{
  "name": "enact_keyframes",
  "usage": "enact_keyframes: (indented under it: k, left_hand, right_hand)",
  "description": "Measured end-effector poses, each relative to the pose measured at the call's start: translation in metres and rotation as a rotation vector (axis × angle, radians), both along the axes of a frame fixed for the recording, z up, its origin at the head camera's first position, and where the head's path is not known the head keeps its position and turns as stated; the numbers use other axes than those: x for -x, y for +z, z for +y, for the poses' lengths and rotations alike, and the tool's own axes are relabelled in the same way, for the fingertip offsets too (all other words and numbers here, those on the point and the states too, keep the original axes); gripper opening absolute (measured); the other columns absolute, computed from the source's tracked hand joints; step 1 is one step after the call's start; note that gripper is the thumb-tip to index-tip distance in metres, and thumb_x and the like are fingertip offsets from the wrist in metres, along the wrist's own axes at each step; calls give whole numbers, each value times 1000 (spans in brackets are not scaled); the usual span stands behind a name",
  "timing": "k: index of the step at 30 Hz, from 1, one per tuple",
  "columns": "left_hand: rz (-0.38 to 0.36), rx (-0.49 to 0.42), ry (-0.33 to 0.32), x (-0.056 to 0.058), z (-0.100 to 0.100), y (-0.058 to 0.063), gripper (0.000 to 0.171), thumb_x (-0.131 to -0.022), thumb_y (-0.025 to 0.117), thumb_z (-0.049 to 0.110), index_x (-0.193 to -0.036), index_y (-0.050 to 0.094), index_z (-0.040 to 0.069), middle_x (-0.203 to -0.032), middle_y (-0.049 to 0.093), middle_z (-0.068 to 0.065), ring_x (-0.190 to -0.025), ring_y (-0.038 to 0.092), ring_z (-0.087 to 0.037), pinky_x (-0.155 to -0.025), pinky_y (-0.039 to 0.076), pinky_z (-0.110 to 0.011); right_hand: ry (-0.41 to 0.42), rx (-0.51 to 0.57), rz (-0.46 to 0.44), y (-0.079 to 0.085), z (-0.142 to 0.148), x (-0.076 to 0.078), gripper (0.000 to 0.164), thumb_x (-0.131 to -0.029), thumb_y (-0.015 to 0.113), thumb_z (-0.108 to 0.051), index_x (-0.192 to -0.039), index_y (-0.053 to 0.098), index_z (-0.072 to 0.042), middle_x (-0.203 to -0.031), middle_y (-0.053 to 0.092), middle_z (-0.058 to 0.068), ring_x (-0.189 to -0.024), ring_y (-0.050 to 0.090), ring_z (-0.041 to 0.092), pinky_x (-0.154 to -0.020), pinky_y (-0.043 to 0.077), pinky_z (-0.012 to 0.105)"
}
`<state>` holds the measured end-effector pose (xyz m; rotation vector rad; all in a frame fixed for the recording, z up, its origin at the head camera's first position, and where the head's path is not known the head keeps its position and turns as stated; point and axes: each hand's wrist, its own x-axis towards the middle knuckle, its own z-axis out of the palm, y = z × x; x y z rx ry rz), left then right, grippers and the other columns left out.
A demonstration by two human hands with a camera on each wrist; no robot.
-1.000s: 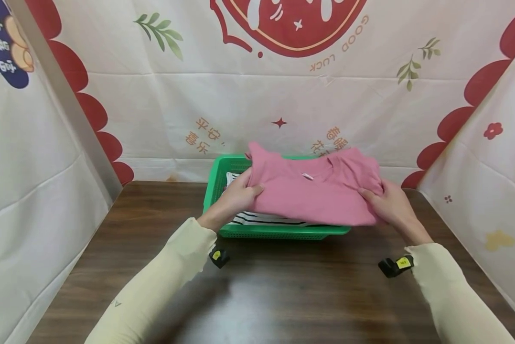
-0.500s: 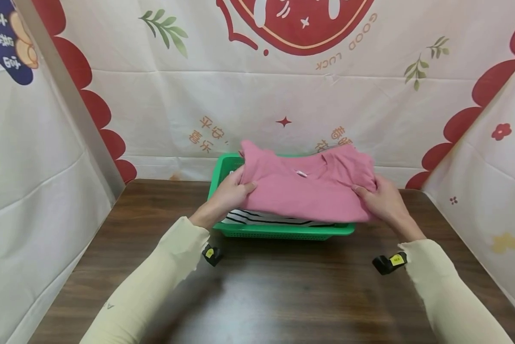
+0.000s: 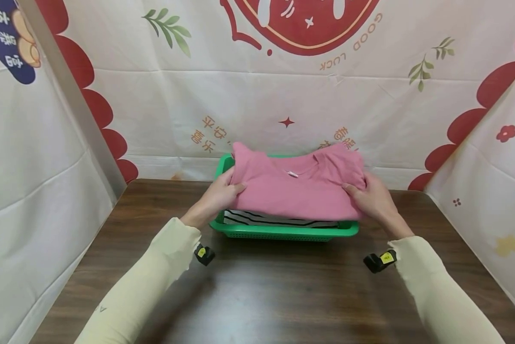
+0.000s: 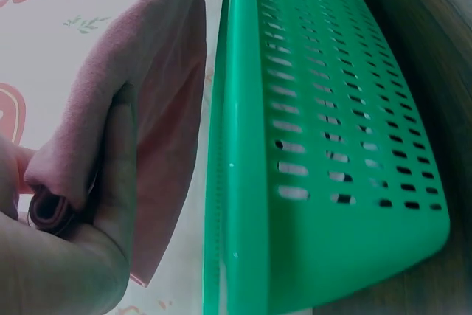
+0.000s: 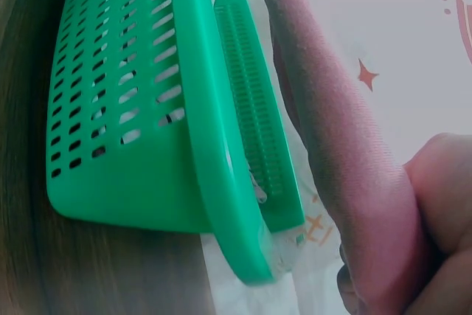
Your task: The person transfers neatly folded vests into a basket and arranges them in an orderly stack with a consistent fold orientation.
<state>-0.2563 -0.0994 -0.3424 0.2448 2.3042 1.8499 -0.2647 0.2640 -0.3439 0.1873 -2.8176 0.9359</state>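
A folded pink T-shirt (image 3: 294, 191) with a white neck label is held up over a green plastic basket (image 3: 283, 232). My left hand (image 3: 220, 193) grips the shirt's left side, thumb on top; in the left wrist view the folded edge sits between thumb and fingers. On the opposite side my right hand (image 3: 373, 196) pinches the shirt the same way. Both wrist views show a gap between the shirt and the basket rim (image 5: 214, 123). A black-and-white striped garment (image 3: 262, 219) lies inside the basket, mostly hidden under the shirt.
The basket stands on a dark wooden table (image 3: 283, 286), near its back edge. A printed white cloth (image 3: 249, 105) hangs right behind it, with more cloth along the left and right sides. Each wrist carries a black camera (image 3: 204, 254).
Both hands have carried the shirt a little to the left, so it now lies more centrally above the basket. The head view has shifted slightly. The grip is unchanged.
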Motion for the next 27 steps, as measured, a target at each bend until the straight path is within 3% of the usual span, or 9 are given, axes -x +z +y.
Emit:
enact_keyframes:
  k: [6, 18, 27]
  left_hand:
    - [-20, 13, 19, 2, -5, -3, 42, -99, 46, 15, -140, 42, 23, -118, 58, -11, -94, 60, -23, -86, 48, -43]
    - [-11, 62, 8, 4, -16, -13, 39, -99, 46, 17, -137, 43, 22, -120, 56, -9, -100, 56, -24, -90, 46, -45]
    - [21, 108, 2, 7, -17, -19, 44, -98, 46, 14, -142, 40, 21, -129, 52, -11, -107, 52, -25, -98, 42, -49]
  right_hand:
    - [16, 9, 21, -2, -7, 2, 47, -94, 53, -37, -118, 50, 4, -96, 57, 22, -79, 51, 32, -65, 44, 43]
    - [-18, 17, -42, -12, -18, 5, 42, -95, 51, -40, -111, 51, -2, -87, 53, 16, -74, 50, 29, -60, 43, 38]
    - [-44, 12, -38, -17, -23, 4, 45, -94, 52, -38, -116, 50, 0, -99, 57, 21, -82, 51, 33, -66, 43, 42]
